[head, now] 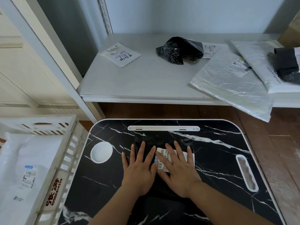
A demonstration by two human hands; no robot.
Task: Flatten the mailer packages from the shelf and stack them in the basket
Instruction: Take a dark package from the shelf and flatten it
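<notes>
A black mailer [159,142] with a white barcode label lies flat on the black marble-patterned lap table [219,156]. My left hand [139,169] presses on its left half with straight, spread fingers. My right hand [177,169] presses flat on the label side, beside the left hand. The white slatted basket [65,159] stands at the left and holds a white mailer [27,163]. On the white shelf [146,78] lie a small white mailer [121,54], a crumpled black mailer [178,50], and a large clear-white mailer [232,85] hanging over the front edge.
At the shelf's right end, another white mailer [266,62] carries a black bundle [287,64]. A cardboard box [292,31] stands at the far right. The table has a round white recess [101,152] and two slots. Wooden floor shows on the right.
</notes>
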